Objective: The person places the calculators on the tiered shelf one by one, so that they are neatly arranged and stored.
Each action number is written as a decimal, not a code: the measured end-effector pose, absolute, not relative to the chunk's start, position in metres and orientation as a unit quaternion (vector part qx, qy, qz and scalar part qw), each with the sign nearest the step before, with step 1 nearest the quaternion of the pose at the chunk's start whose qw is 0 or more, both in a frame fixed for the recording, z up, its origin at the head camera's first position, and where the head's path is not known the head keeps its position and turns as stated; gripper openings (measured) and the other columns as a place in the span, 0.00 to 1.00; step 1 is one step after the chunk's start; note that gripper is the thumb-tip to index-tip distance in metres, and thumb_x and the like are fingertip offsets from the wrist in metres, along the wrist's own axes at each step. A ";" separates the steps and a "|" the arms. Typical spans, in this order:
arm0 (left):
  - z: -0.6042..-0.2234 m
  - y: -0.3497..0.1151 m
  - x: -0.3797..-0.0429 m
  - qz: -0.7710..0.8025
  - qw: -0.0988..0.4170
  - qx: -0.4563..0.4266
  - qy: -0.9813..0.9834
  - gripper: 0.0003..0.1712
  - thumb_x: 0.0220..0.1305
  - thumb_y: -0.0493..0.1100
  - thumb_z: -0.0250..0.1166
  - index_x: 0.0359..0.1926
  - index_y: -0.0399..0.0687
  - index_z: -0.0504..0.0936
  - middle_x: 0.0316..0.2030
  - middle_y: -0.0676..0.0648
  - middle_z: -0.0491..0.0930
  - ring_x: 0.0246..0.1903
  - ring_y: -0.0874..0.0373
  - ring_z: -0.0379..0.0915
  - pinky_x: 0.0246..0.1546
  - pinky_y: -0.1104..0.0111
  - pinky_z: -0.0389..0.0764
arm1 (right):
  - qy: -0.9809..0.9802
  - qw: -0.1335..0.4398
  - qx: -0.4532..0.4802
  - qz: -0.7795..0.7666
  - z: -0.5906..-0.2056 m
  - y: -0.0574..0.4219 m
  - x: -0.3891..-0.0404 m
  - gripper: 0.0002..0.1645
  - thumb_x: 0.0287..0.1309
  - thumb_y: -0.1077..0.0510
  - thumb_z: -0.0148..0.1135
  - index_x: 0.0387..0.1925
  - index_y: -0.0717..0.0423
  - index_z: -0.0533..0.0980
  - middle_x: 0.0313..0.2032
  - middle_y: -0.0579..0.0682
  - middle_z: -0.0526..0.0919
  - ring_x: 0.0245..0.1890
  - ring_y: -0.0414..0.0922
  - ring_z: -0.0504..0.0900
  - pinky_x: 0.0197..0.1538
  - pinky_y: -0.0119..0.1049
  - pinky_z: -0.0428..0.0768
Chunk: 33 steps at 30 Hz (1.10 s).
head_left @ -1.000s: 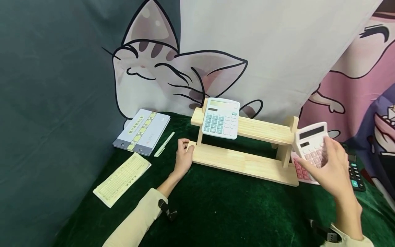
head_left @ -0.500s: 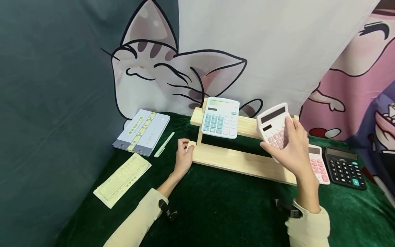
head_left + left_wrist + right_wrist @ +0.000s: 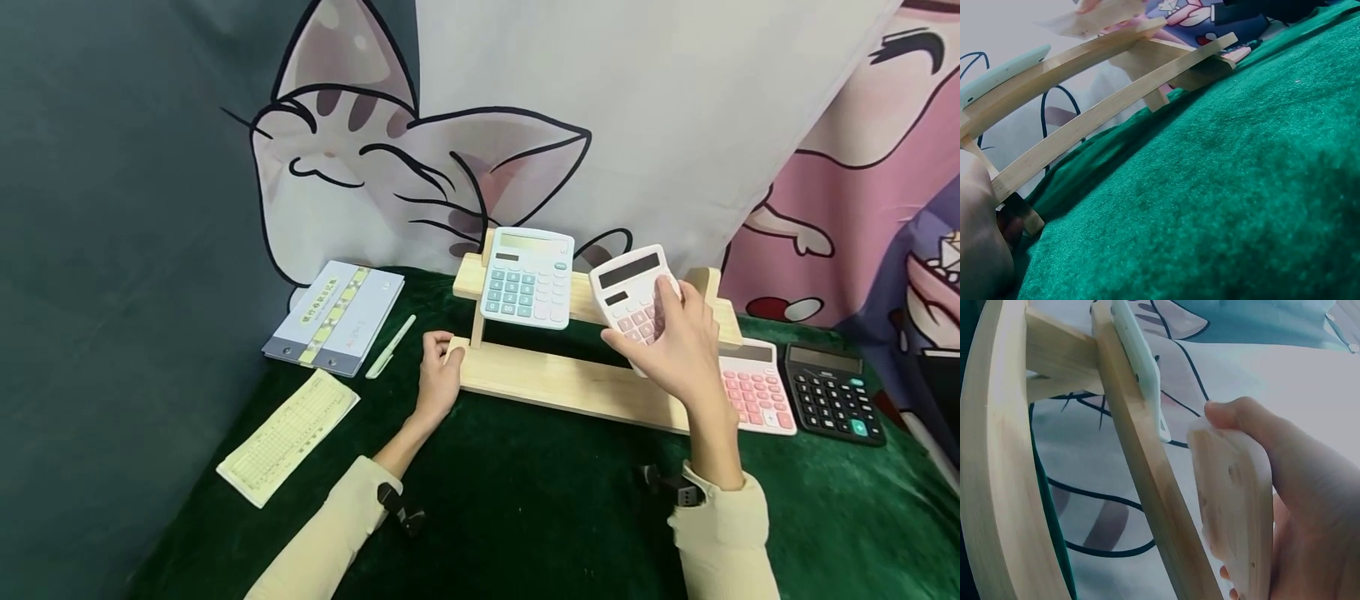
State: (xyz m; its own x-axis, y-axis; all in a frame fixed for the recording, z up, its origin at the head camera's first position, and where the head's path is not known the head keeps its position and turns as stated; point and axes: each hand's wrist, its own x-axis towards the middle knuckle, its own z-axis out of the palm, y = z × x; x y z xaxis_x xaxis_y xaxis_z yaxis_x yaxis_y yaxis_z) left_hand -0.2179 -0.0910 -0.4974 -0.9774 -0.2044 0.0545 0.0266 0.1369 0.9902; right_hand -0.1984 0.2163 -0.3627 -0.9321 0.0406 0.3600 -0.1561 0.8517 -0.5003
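Note:
My right hand [image 3: 678, 346] grips a white calculator with pale pink keys [image 3: 630, 279], held tilted in front of the upper shelf of a two-tier wooden rack [image 3: 555, 375]. In the right wrist view the calculator's underside [image 3: 1229, 481] shows beside the shelf edge. My left hand [image 3: 438, 375] grips the left end of the rack's lower board, thumb on top. A white calculator with blue keys [image 3: 528, 279] leans on the upper shelf at the left. In the left wrist view only part of my left hand [image 3: 982, 231] shows at the board's end.
Right of the rack lie a pink-keyed calculator [image 3: 757, 392] and a black calculator [image 3: 832, 396]. On the left are a grey-blue notebook [image 3: 333, 317], a pale green pen [image 3: 392, 348] and a yellowish form pad [image 3: 288, 437]. Green velvet cloth [image 3: 525, 517] covers the table.
My right hand has carried the pale-pink-keyed calculator leftward from the rack's right end to the front of its upper shelf. My left hand keeps its grip on the rack. The view has shifted slightly.

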 end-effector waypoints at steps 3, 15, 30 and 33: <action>-0.497 -0.091 -0.219 -0.654 0.088 0.061 -0.749 0.18 0.69 0.40 0.53 0.58 0.44 0.65 0.39 0.43 0.77 0.28 0.55 0.69 0.31 0.66 0.67 | -0.950 0.176 0.018 0.258 -0.363 0.215 -0.199 0.61 0.43 0.31 0.72 0.74 0.54 0.60 0.69 0.68 0.60 0.66 0.68 0.57 0.62 0.68 0.54; -0.495 -0.089 -0.217 -0.655 0.082 0.054 -0.749 0.19 0.70 0.40 0.53 0.59 0.42 0.65 0.41 0.42 0.78 0.29 0.56 0.70 0.31 0.68 0.68 | -0.957 0.170 -0.027 0.236 -0.369 0.218 -0.196 0.55 0.45 0.29 0.69 0.65 0.60 0.65 0.65 0.73 0.61 0.63 0.70 0.59 0.60 0.68 0.55; -0.495 -0.091 -0.218 -0.655 0.086 0.063 -0.748 0.19 0.69 0.41 0.53 0.59 0.43 0.65 0.40 0.43 0.77 0.28 0.56 0.69 0.32 0.67 0.67 | -0.962 0.102 -0.077 0.241 -0.360 0.225 -0.192 0.67 0.54 0.20 0.53 0.78 0.60 0.45 0.75 0.74 0.38 0.73 0.71 0.41 0.69 0.70 0.40; -0.495 -0.091 -0.218 -0.655 0.086 0.062 -0.748 0.19 0.69 0.41 0.53 0.59 0.44 0.65 0.39 0.43 0.77 0.28 0.56 0.69 0.31 0.67 0.67 | -0.965 0.092 -0.041 0.241 -0.357 0.233 -0.189 0.64 0.55 0.23 0.56 0.77 0.58 0.48 0.75 0.72 0.36 0.74 0.71 0.39 0.69 0.71 0.40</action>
